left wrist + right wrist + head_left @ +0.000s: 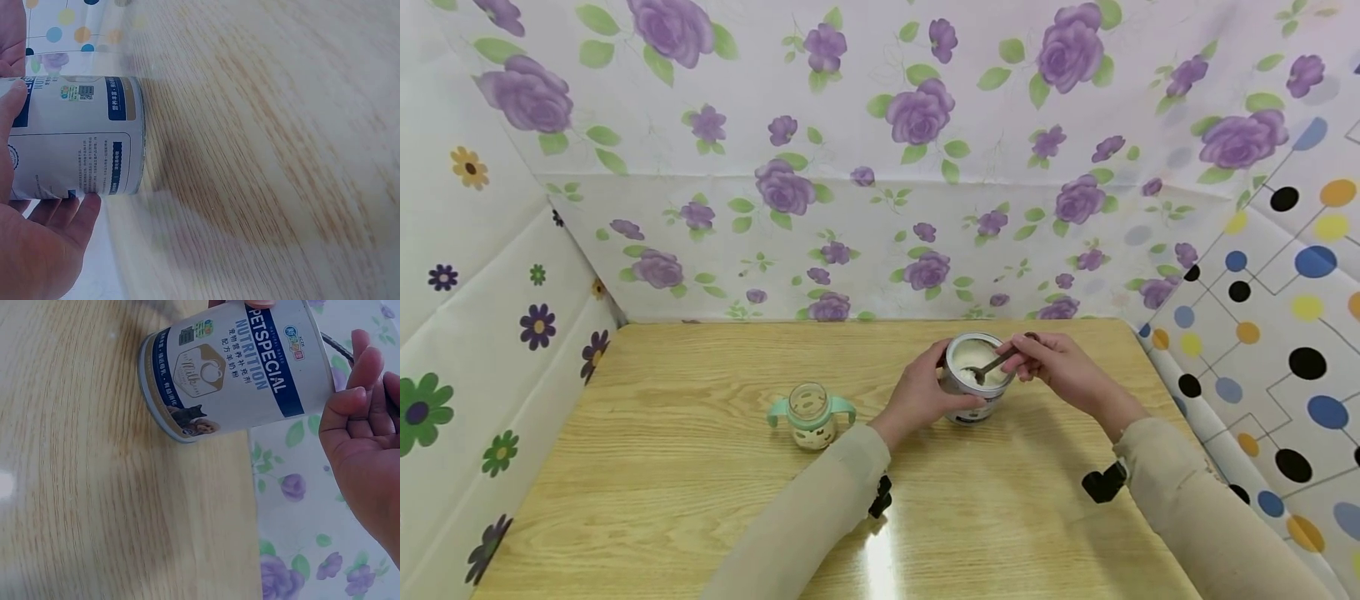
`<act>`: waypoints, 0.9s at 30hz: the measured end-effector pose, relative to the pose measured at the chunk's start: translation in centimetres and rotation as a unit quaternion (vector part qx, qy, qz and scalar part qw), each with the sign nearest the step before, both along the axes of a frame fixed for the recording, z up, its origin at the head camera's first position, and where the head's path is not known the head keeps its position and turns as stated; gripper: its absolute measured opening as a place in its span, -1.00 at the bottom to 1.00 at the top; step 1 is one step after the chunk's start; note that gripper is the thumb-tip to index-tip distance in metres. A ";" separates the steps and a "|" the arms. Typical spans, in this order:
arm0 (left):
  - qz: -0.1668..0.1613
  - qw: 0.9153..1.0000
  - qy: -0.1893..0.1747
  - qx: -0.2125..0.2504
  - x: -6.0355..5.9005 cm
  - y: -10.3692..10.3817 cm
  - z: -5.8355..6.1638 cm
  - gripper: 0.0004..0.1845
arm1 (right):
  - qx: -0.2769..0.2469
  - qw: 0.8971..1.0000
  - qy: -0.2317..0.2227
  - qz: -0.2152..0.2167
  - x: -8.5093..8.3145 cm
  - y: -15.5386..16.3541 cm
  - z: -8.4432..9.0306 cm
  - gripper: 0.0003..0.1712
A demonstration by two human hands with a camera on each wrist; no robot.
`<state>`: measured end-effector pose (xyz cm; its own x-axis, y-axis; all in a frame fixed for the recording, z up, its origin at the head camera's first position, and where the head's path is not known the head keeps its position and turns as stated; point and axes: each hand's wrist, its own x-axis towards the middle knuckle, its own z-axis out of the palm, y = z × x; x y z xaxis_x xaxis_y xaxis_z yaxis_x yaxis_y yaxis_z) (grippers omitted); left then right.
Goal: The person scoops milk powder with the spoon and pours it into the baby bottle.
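Observation:
My left hand [917, 392] grips a milk powder can [973, 410] from its left side, fingers and thumb spread round the wall. The can is open at the top and pale powder [976, 353] shows inside. Its printed label [219, 375] reads "PETSPECIAL NUTRITION" in the right wrist view. A dark metal spoon [1000, 361] is pinched by its handle in my right hand [1056, 371], over the can's right rim. The spoon's bowl is inside the can, with powder at it.
A small clear bottle [812, 433] with mint green handles stands left of the can, pale contents inside. All this is on a wooden table [685, 467]. Flower-print sheeting [865, 242] borders the back, and dotted sheeting [1262, 333] the right side.

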<state>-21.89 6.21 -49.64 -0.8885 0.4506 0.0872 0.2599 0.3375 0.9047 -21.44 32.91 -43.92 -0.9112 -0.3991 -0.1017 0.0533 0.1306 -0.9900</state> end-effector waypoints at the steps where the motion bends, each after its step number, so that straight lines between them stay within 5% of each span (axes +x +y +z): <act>1: 0.001 1.000 0.000 0.000 0.0 0.0 0.0 0.03 | -0.009 1.000 -0.004 -0.001 0.0 0.0 -0.1 -0.36; 12: 0.002 1.000 -0.002 0.005 0.2 -0.2 0.1 0.02 | -0.129 0.990 -0.054 -0.023 0.0 0.4 -0.7 -0.52; 27: 0.003 1.000 -0.002 0.009 0.1 0.0 0.1 0.03 | -0.294 0.940 -0.147 -0.094 0.6 0.7 -1.7 -0.49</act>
<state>-21.80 6.17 -49.53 -0.8918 0.4430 0.0916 0.2542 0.3233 0.9115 -20.87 33.62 -45.65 -0.9384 -0.2991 -0.1727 0.3030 -0.4729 -0.8274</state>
